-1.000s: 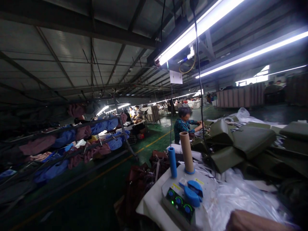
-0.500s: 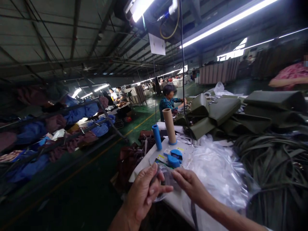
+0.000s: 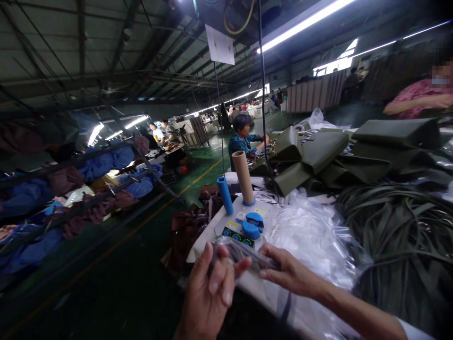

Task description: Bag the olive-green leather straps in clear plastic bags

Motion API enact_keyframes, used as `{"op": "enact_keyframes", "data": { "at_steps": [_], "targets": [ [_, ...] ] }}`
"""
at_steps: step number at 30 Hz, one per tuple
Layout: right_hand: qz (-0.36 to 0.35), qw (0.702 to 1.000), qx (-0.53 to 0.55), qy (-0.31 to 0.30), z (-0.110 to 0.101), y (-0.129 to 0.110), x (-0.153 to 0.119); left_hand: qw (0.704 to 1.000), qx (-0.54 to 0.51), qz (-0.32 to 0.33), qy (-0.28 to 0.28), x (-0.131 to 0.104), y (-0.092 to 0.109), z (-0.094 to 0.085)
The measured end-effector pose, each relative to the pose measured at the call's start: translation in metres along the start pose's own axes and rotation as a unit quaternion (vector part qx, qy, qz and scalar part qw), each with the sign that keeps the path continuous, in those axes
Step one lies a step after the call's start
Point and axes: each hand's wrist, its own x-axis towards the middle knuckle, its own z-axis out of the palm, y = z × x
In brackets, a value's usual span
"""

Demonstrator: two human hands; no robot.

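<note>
Between my hands stretches a clear plastic bag [image 3: 239, 251] with something dark and thin inside, too blurred to name. My left hand [image 3: 214, 283] has its fingers curled around the bag's left end. The other end is pinched between the thumb and fingers of my right hand [image 3: 286, 271]. Just beyond them is a white machine top [image 3: 226, 219] with a green-lit dial panel [image 3: 238, 237], a blue round part [image 3: 252, 225], a blue post [image 3: 225, 196] and a brown cardboard tube [image 3: 243, 178].
A pile of clear plastic bags [image 3: 307, 241] lies right of the machine, with dark green straps [image 3: 385, 226] and green bags [image 3: 325, 148] beyond. Racks of blue and maroon pieces [image 3: 99, 165] stand left. One person [image 3: 241, 141] sits ahead, another [image 3: 410, 101] at right.
The clear bag is now drawn out longer between my hands. My left hand has turned and my right hand has moved a little right. The view has shifted, and the dial panel now shows.
</note>
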Motion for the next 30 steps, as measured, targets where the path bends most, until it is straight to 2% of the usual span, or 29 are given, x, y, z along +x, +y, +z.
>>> {"op": "enact_keyframes", "data": {
  "at_steps": [2, 4, 6, 8, 9, 10, 12, 13, 14, 17, 18, 19, 20, 21, 22, 23, 25, 26, 28, 30],
  "targets": [
    [0.002, 0.997, -0.047, 0.059, 0.025, 0.01, -0.012, 0.996, -0.012, 0.09, 0.012, 0.01, 0.003, 0.007],
    [0.027, 0.994, -0.043, 0.099, 0.046, 0.016, -0.024, 0.986, 0.02, 0.165, 0.017, 0.019, 0.003, 0.011],
    [0.077, 0.992, 0.024, 0.093, 0.061, 0.016, -0.035, 0.973, 0.084, 0.215, 0.022, 0.027, -0.001, 0.01],
    [0.132, 0.983, 0.118, 0.046, 0.069, 0.008, -0.044, 0.941, 0.213, 0.262, 0.026, 0.035, -0.008, 0.002],
    [0.146, 0.977, 0.151, 0.023, 0.069, 0.0, -0.047, 0.905, 0.315, 0.284, 0.016, 0.039, -0.013, -0.005],
    [0.149, 0.974, 0.17, 0.004, 0.066, -0.009, -0.05, 0.847, 0.436, 0.305, -0.008, 0.042, -0.017, -0.013],
    [0.167, 0.965, 0.2, -0.017, 0.052, -0.029, -0.052, 0.688, 0.641, 0.33, -0.078, 0.045, -0.028, -0.031],
    [0.19, 0.956, 0.222, -0.02, 0.04, -0.04, -0.05, 0.624, 0.697, 0.335, -0.111, 0.044, -0.034, -0.039],
    [0.221, 0.942, 0.25, -0.024, 0.027, -0.049, -0.047, 0.581, 0.724, 0.345, -0.141, 0.042, -0.039, -0.045],
    [0.288, 0.907, 0.306, -0.038, -0.017, -0.066, -0.027, 0.514, 0.747, 0.372, -0.198, 0.027, -0.047, -0.048],
    [0.282, 0.912, 0.292, -0.061, -0.029, -0.067, -0.018, 0.494, 0.762, 0.366, -0.202, 0.022, -0.045, -0.045],
    [0.258, 0.928, 0.256, -0.084, -0.038, -0.066, -0.009, 0.486, 0.782, 0.338, -0.194, 0.017, -0.041, -0.04],
    [0.215, 0.953, 0.196, -0.088, -0.044, -0.063, -0.002, 0.5, 0.799, 0.283, -0.177, 0.013, -0.034, -0.035],
    [0.156, 0.978, 0.117, -0.069, -0.046, -0.06, 0.005, 0.536, 0.805, 0.205, -0.147, 0.01, -0.025, -0.029],
    [0.083, 0.996, 0.028, -0.029, -0.042, -0.056, 0.01, 0.585, 0.795, 0.116, -0.112, 0.008, -0.015, -0.024],
    [0.009, 0.998, -0.052, 0.026, -0.034, -0.051, 0.014, 0.637, 0.766, 0.03, -0.077, 0.006, -0.005, -0.018],
    [-0.093, 0.979, -0.14, 0.118, -0.007, -0.043, 0.017, 0.731, 0.675, -0.1, -0.021, 0.006, 0.015, -0.009],
    [-0.116, 0.974, -0.141, 0.136, 0.009, -0.039, 0.018, 0.769, 0.624, -0.139, 0.0, 0.006, 0.023, -0.005],
    [-0.116, 0.979, -0.087, 0.144, 0.042, -0.033, 0.016, 0.829, 0.527, -0.184, 0.023, 0.005, 0.036, 0.004],
    [-0.087, 0.986, -0.008, 0.141, 0.068, -0.029, 0.015, 0.876, 0.443, -0.189, 0.038, 0.003, 0.044, 0.014]
  ]
}}
